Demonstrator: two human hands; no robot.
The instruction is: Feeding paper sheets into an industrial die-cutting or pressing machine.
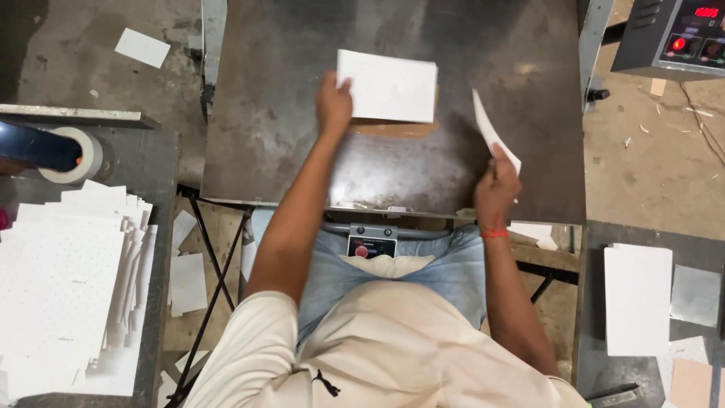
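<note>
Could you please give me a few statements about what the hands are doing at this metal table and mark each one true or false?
1. The left hand touches a white card lying on a brown board. True.
2. The right hand is empty. False: it holds a second white sheet, tilted on edge.
3. A tape roll sits at the left. True.
4. The metal table is covered with a cloth. False: its surface is bare.

You are sitting at a dark metal worktable [302, 162]; dusty concrete floor [657, 181] is showing around it, paper scraps [142, 47] are lying there.
</note>
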